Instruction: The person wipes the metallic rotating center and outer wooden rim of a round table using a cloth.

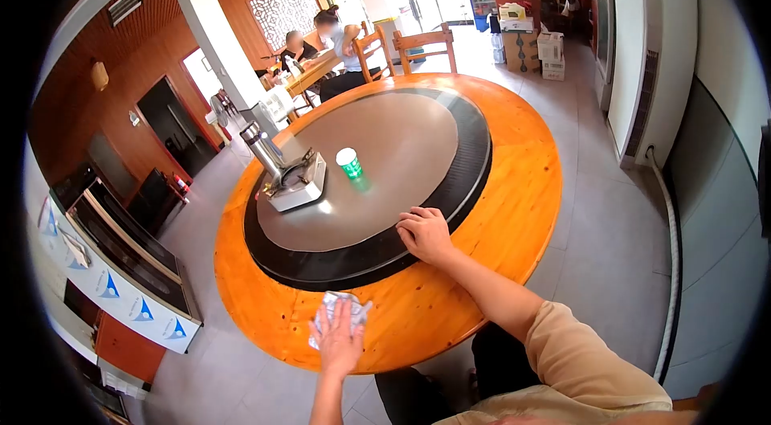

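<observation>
I find the crumpled cloth (362, 312) on the wooden table (518, 192), directly under my left hand (340, 337), flat, fingers spread, unclenched. My right hand (426, 234), loosely curled, rests on the black-rimmed turntable (401, 132). Beyond, cup (351, 165) and portable stove (300, 190) occupy it, apart from the cloth.

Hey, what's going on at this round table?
Someone's left hand lies flat on a crumpled cloth on the wooden rim of the table. The right hand rests at the edge of the turntable. On the turntable stand a green-and-white cup and what looks like a portable stove.
</observation>
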{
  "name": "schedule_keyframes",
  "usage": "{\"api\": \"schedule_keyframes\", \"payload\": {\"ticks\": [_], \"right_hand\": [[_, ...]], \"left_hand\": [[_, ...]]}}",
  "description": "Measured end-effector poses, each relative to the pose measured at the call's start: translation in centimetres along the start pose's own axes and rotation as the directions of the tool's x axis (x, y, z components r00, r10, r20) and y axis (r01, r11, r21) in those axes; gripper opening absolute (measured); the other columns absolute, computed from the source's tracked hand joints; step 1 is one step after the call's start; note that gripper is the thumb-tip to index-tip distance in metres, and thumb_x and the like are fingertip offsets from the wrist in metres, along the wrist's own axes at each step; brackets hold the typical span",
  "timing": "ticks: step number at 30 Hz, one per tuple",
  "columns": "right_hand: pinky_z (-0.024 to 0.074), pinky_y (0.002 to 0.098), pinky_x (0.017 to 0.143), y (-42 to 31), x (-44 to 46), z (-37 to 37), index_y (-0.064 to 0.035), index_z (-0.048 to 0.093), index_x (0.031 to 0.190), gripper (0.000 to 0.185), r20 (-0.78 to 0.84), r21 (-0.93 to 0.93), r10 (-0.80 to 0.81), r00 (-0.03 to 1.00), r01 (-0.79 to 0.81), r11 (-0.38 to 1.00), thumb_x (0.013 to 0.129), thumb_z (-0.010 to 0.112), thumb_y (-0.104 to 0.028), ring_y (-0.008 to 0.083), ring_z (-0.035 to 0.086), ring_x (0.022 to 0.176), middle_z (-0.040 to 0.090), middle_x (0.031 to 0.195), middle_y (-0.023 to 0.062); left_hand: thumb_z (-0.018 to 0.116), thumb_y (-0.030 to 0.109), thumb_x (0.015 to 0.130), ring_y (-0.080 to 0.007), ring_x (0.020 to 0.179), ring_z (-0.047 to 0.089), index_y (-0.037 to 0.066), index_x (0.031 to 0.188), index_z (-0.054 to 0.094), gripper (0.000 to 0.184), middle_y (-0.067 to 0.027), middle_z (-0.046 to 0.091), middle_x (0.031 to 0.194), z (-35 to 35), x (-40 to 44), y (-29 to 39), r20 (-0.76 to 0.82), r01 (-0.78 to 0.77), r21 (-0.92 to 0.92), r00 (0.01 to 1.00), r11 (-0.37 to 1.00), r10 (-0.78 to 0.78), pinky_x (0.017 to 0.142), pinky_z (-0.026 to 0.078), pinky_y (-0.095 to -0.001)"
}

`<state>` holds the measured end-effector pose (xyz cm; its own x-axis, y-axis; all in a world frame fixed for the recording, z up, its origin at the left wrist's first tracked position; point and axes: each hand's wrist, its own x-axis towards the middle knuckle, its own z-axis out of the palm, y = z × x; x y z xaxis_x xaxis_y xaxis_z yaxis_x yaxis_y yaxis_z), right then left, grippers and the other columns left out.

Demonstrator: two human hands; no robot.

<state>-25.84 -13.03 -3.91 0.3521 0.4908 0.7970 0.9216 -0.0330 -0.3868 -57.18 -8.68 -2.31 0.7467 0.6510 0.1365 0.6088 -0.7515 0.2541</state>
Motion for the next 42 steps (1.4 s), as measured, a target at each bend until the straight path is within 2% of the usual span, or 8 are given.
{"api": "schedule_keyframes", "payload": {"ticks": [9,18,24,25,28,35,38,42], "right_hand": [[0.0420,0.0418,0.093,-0.3,0.3,-0.1,-0.0085,0.071,0.085,0.011,0.018,-0.014,-0.013,1.000,0.013,1.000,0.082,0.065,-0.017,0.0277,0.061,0.107,0.071,0.104,0.0039],[0.0420,0.0412,0.093,-0.1,0.2,-0.1,-0.0096,0.071,0.086,0.011,0.034,-0.018,0.002,0.999,-0.001,1.000,0.083,0.064,-0.017,0.0277,0.061,0.108,0.071,0.106,0.0047],[0.0428,0.0407,0.092,-0.1,0.3,0.0,-0.0099,0.072,0.085,0.011,0.023,0.001,0.010,1.000,-0.010,1.000,0.082,0.065,-0.018,0.0273,0.062,0.107,0.071,0.104,0.0050],[0.0428,0.0406,0.092,-0.1,0.3,0.0,-0.0099,0.072,0.085,0.011,0.021,0.006,0.012,1.000,-0.013,1.000,0.082,0.065,-0.018,0.0273,0.062,0.107,0.071,0.104,0.0048],[0.0427,0.0408,0.093,-0.2,0.3,-0.3,-0.0099,0.071,0.084,0.010,0.012,0.017,0.028,1.000,-0.028,0.999,0.082,0.064,-0.018,0.0268,0.062,0.107,0.071,0.103,0.0043],[0.0422,0.0409,0.094,-0.6,0.3,-0.5,-0.0096,0.071,0.084,0.010,0.015,0.020,0.044,0.999,-0.044,0.999,0.083,0.064,-0.017,0.0255,0.061,0.108,0.071,0.104,0.0034],[0.0423,0.0410,0.094,-0.3,0.1,-0.2,-0.0095,0.071,0.085,0.011,0.006,0.015,0.045,0.999,-0.045,0.999,0.084,0.064,-0.018,0.0251,0.061,0.108,0.071,0.105,0.0034],[0.0427,0.0416,0.093,-0.3,0.1,-0.2,-0.0094,0.071,0.085,0.011,-0.015,0.015,0.036,0.999,-0.036,0.999,0.084,0.064,-0.018,0.0256,0.062,0.107,0.071,0.104,0.0036]], "left_hand": [[0.045,0.036,0.097,-0.0323,0.147,0.014,0.019,0.146,0.040,0.053,-0.0025,0.031,0.155,-3.0,4.8,-13.8,-0.036,0.292,0.124,0.957,0.948,-0.289,0.114,0.007,-0.0621],[0.036,0.051,0.097,-0.0310,0.147,0.012,0.030,0.150,0.030,0.058,0.0016,0.022,0.159,-7.3,8.4,-22.0,-0.062,0.693,0.206,0.714,0.691,-0.698,0.112,0.009,-0.0663],[0.038,0.047,0.096,-0.0355,0.145,0.019,0.027,0.149,0.032,0.057,-0.0134,0.019,0.158,-5.5,7.6,-30.6,-0.135,0.654,0.223,0.755,0.722,-0.642,0.115,0.018,-0.0555],[0.041,0.045,0.096,-0.0381,0.143,0.022,0.021,0.149,0.032,0.059,-0.0177,0.018,0.157,-5.3,7.3,-30.6,-0.151,0.660,0.207,0.751,0.723,-0.642,0.115,0.024,-0.0497],[0.045,0.041,0.095,-0.0407,0.142,0.023,0.017,0.148,0.033,0.059,-0.0205,0.020,0.156,-5.6,5.9,-29.0,-0.167,0.680,0.010,0.724,0.733,-0.669,0.114,0.025,-0.0481],[0.048,0.025,0.094,-0.0483,0.134,0.031,0.008,0.145,0.035,0.056,-0.0345,0.024,0.147,-0.6,2.3,-33.8,-0.313,0.600,-0.109,0.736,0.792,-0.601,0.112,0.028,-0.0453],[0.048,0.020,0.093,-0.0430,0.135,0.032,0.004,0.145,0.034,0.056,-0.0292,0.028,0.148,-0.1,-0.3,-29.9,-0.304,0.523,-0.209,0.768,0.826,-0.563,0.112,0.028,-0.0430],[0.045,0.010,0.092,-0.0333,0.139,0.029,0.001,0.147,0.028,0.059,-0.0203,0.030,0.150,3.0,-3.7,-22.9,-0.418,0.203,-0.643,0.715,0.738,-0.560,0.114,0.025,-0.0405]]}}
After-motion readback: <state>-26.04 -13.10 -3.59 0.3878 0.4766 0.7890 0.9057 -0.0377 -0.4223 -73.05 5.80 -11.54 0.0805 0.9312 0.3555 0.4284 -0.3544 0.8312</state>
